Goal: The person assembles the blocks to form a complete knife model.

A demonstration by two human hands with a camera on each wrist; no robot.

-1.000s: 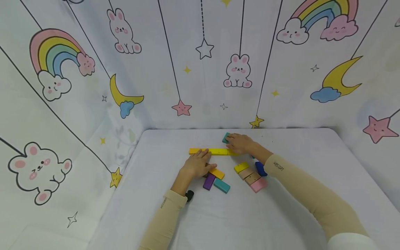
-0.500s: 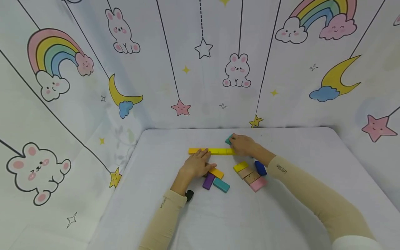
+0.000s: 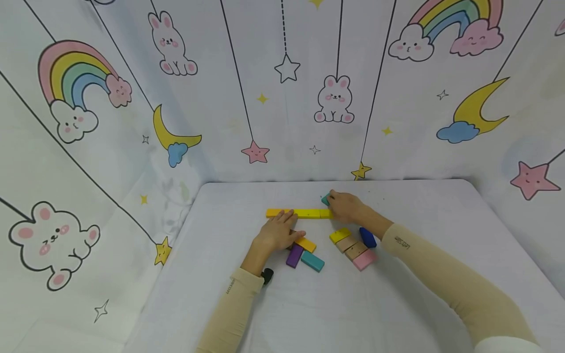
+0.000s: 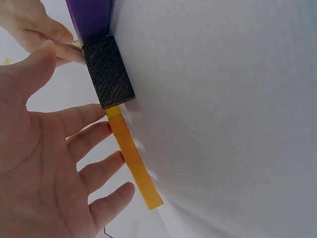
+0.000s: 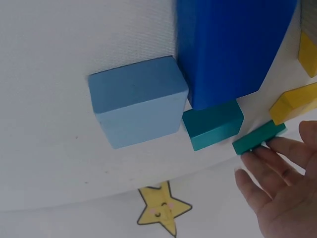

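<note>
My left hand (image 3: 277,232) lies with spread, straight fingers, fingertips resting against a row of yellow and orange blocks (image 3: 307,214). In the left wrist view those fingertips meet the side of an orange block (image 4: 134,161), beside a black textured block (image 4: 108,73). My right hand (image 3: 346,206) is beyond the row's right end, covering part of it. Its fairly straight fingertips touch the edge of a small teal block (image 5: 258,137) on the cloth, while the thumb stands apart from it. That teal block (image 3: 325,199) sticks out past the fingers in the head view.
Nearer the body lie an amber block (image 3: 306,244), a purple block (image 3: 295,256) and a teal block (image 3: 312,261). Yellow, tan and pink blocks (image 3: 364,259) form a slanted line beside a dark blue block (image 3: 368,237). A light blue block (image 5: 141,101) stands near the right wrist.
My right hand and the teal block at its fingertips have shifted slightly right and toward the body, and the block has turned a little. The left hand stays in place.
</note>
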